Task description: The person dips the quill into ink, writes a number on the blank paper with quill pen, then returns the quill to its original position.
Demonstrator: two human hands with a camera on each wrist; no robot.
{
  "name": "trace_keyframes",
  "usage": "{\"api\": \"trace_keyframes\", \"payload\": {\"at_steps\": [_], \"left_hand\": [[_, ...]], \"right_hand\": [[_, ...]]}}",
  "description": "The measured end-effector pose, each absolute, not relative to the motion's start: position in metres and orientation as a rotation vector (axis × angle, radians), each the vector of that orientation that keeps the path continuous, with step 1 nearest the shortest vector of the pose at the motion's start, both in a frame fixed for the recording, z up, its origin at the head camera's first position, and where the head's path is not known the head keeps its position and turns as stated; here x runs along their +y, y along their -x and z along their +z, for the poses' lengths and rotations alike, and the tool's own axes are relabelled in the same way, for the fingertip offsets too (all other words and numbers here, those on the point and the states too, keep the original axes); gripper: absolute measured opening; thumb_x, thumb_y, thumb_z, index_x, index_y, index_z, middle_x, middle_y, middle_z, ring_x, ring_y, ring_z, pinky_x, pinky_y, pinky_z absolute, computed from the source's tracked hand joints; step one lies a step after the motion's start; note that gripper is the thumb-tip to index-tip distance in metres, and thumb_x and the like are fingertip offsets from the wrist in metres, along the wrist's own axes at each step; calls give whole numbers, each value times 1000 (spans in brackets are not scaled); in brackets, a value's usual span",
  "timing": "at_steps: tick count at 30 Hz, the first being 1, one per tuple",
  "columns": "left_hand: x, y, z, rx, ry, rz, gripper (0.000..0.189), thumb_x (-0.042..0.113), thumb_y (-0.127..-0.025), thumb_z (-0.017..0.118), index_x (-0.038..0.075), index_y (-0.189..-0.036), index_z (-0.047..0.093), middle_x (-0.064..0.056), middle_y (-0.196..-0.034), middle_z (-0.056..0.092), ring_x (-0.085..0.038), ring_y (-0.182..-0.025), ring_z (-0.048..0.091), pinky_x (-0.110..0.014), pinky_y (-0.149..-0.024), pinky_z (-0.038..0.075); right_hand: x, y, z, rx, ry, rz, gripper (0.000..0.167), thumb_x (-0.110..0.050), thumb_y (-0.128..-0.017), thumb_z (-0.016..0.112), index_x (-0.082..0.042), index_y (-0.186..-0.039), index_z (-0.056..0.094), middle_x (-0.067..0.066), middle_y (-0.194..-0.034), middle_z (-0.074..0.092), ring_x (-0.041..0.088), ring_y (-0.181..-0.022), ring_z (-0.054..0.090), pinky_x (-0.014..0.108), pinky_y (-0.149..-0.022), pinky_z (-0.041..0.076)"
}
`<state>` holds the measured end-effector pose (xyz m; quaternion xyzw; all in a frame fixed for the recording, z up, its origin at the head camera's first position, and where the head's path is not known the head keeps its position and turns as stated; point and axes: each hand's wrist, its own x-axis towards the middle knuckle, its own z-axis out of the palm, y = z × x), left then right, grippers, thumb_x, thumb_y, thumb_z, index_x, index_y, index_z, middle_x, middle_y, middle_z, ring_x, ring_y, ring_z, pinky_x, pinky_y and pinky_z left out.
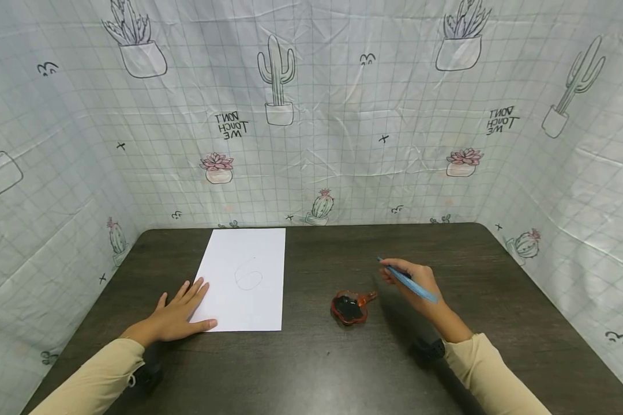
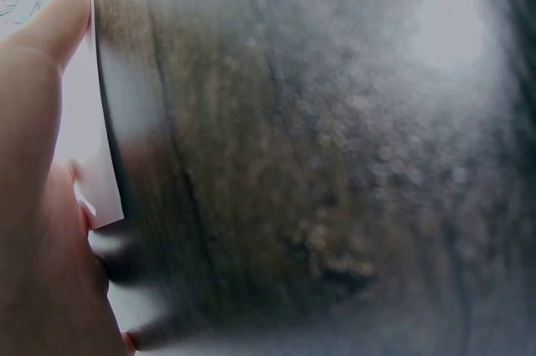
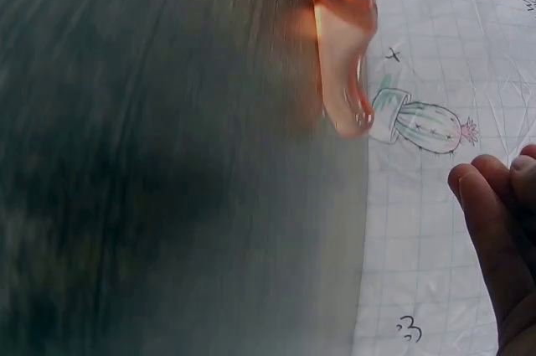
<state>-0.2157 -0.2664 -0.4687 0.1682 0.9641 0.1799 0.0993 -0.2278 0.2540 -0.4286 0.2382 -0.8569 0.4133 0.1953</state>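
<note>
A white sheet of paper (image 1: 239, 248) lies on the left of the dark table, with a thin drawn figure like a 6 on it. Across its left edge my left hand (image 1: 179, 314) rests with fingers spread; the left wrist view shows the thumb (image 2: 50, 33) over the paper's edge. My right hand (image 1: 412, 285) pinches a slim blue pen (image 1: 412, 283) above the table, its tip pointing up and left. Left of that hand sits a small translucent red-orange dish (image 1: 363, 314) with a short handle and dark contents. In the right wrist view, its handle (image 3: 343, 79) shows near the curled fingers (image 3: 490, 222).
The dark wooden table (image 1: 311, 369) has rounded back corners. A white grid-patterned cloth (image 1: 342, 86) printed with cacti stands behind it and along both sides. Dark bands circle both wrists beside the beige sleeves (image 1: 490, 374).
</note>
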Motion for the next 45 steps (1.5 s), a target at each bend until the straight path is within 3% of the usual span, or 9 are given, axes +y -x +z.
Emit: {"api": "trace_keyframes", "payload": {"at_steps": [8, 14, 17, 22, 27, 33, 38, 40, 45], "left_hand": [[-263, 213, -461, 2846, -491, 539, 97, 62, -85, 58, 6, -154, 17, -17, -160, 10, -46, -144, 5, -77, -98, -5], [-264, 212, -464, 2853, -513, 569, 97, 63, -85, 57, 8, -154, 17, -16, -160, 9, -47, -143, 4, -77, -97, -7], [-265, 212, -465, 2853, -520, 566, 97, 63, -85, 57, 8, -154, 16, -17, -160, 9, -48, -143, 4, -77, -97, -7], [-261, 212, -461, 2840, -493, 545, 98, 63, -85, 57, 7, -154, 17, -17, -160, 9, -46, -144, 4, -77, -98, -5], [-259, 211, -454, 2832, -482, 522, 98, 62, -85, 58, 6, -154, 17, -17, -160, 9, -46, -144, 4, -77, -99, -4], [-259, 212, -452, 2830, -492, 533, 97, 60, -86, 59, 6, -154, 17, -17, -160, 9, -47, -144, 4, -76, -99, -4], [-260, 212, -455, 2827, -482, 526, 97, 61, -86, 58, 6, -154, 16, -17, -160, 9, -47, -144, 3, -77, -99, -4], [-260, 212, -456, 2830, -478, 520, 97, 61, -85, 58, 6, -154, 16, -17, -160, 9, -46, -144, 3, -77, -99, -4], [-260, 212, -455, 2830, -481, 519, 97, 61, -85, 58, 6, -154, 17, -17, -160, 9, -47, -143, 4, -77, -99, -4]], "right_hand": [[263, 229, -433, -2481, -680, 1020, 29, 8, -87, 61, -2, -114, 67, 11, -95, 74, 22, -80, 72, 14, -69, 52], [266, 234, -437, -2413, -637, 1545, 26, 6, -92, 58, 9, -117, 62, 24, -101, 70, 12, -87, 71, 20, -70, 55], [268, 235, -439, -2375, -623, 1785, 30, 2, -95, 56, 13, -122, 57, 19, -104, 71, 9, -90, 70, 22, -72, 56], [277, 235, -440, -2345, -543, 2139, 37, -10, -99, 52, 6, -132, 52, -1, -109, 71, 11, -99, 68, 24, -80, 55], [284, 236, -440, -2289, -514, 2355, 42, -14, -102, 47, 5, -139, 45, -1, -115, 69, 13, -103, 67, 28, -87, 53], [285, 237, -440, -2280, -473, 2423, 31, -12, -100, 52, -8, -130, 57, -2, -115, 69, 13, -101, 68, 27, -83, 54], [282, 236, -444, -2334, -470, 2403, 20, -8, -97, 55, -3, -115, 47, 1, -107, 71, 17, -96, 69, 31, -79, 56], [280, 235, -445, -2378, -461, 2395, 25, -9, -97, 56, -3, -117, 43, 2, -107, 72, 17, -96, 70, 32, -79, 56], [279, 233, -448, -2506, -452, 2368, 46, -12, -97, 56, 15, -130, 38, 4, -110, 71, 16, -98, 69, 30, -81, 55]]}}
